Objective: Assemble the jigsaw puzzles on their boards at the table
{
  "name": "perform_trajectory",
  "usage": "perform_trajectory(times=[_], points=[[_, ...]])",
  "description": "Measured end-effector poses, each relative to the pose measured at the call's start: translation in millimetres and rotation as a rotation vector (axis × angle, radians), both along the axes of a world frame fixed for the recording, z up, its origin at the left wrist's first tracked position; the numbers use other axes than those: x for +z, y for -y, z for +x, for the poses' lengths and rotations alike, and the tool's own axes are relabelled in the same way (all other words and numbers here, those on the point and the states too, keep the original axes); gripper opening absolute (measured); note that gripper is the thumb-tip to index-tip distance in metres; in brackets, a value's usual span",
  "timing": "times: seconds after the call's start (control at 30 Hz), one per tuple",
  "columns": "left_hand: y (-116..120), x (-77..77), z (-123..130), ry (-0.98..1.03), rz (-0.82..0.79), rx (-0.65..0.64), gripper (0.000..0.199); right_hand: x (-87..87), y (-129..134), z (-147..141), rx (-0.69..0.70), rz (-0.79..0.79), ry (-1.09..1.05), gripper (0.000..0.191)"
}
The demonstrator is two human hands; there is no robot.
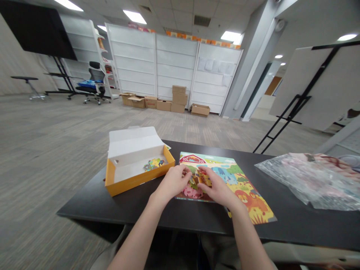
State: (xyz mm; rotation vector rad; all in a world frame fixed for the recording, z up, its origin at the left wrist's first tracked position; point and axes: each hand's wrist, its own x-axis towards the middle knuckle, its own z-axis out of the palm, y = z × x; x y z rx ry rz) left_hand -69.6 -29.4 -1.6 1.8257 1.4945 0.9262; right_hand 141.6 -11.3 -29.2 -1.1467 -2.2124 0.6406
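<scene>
An illustrated animal puzzle board [225,161] lies on the black table, showing a red barn, a blue elephant and lions. Over its left half, my right hand [218,189] holds a few small colourful puzzle pieces [200,177] between thumb and fingers. Close on their left is my left hand [176,180], its fingers curled towards the thumb; whatever it may pinch is too small to make out. A yellow box [137,184] with its white lid raised stands left of the board. More loose puzzle pieces [153,164] lie inside it.
Crumpled clear plastic bags [312,182] cover the table's right part. The black table [118,210] has its near edge at my lap. Beyond it, cardboard boxes [179,99] stand before white shelves. A whiteboard stand [303,93] rises at the right.
</scene>
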Motion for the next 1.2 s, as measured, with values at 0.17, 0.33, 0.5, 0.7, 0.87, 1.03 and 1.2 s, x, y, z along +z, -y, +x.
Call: perform_trajectory(times=[0.17,0.33,0.5,0.7,0.87,1.03,1.2], points=[[-3.1,-5.1,11.4,0.007,0.027,-0.04,0.037,2.6,-0.5,1.3,0.032,-0.038,-0.008,0.046],[-5.8,-8.4,18.3,-0.017,0.023,-0.011,0.036,1.4,-0.2,1.4,0.029,-0.051,-0.002,0.043],[-4.8,-4.1,18.3,-0.007,0.02,-0.03,0.037,0.9,-1.0,-1.3,0.045,0.003,0.028,0.042],[-4.5,-1.7,16.7,0.021,-0.008,-0.044,0.035,6.6,-1.4,-5.7,0.064,0.036,0.074,0.042],[-7.2,-5.0,14.9,0.05,-0.042,-0.046,0.038,5.6,-1.3,-4.8,0.073,0.053,0.063,0.042],[-10.8,-10.8,12.9,0.08,-0.077,-0.065,0.039,2.5,-1.3,-2.9,0.057,0.053,0.03,0.048],[-13.9,-17.1,13.0,0.081,-0.119,-0.059,0.032,3.0,-1.2,-2.4,0.038,0.049,0.018,0.051]])
